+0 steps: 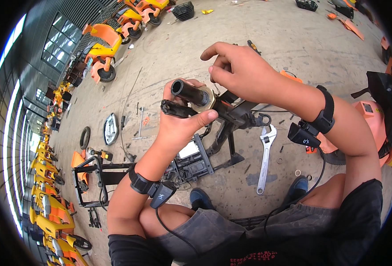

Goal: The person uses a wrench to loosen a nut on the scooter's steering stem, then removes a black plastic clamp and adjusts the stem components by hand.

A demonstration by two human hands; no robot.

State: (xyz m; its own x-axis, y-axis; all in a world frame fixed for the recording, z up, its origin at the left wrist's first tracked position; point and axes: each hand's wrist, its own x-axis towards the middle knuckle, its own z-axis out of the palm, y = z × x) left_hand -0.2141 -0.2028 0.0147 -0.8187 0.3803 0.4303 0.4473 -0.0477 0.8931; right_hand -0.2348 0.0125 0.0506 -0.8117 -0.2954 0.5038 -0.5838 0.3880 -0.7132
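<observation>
My left hand (180, 126) is wrapped around the top of a black scooter frame. A dark hollow steering tube (188, 91) sticks up out of its grip, with a brass-coloured ring nut (204, 98) around the tube's base. My left thumb lies beside the nut; the other fingers are partly hidden behind the tube. Above and to the right, my right hand (242, 71) hangs in the air, apart from the tube. Its index finger and thumb are spread, the other fingers curl, and nothing shows in it. The black frame (224, 133) extends below both hands.
An adjustable wrench (265, 159) lies on the concrete floor before my right foot. Washers (298, 173), a T-handle wrench (141, 122), a cordless drill (102, 154) and an oval headlight-like part (111, 128) lie around. Yellow scooters (54, 213) line the left side.
</observation>
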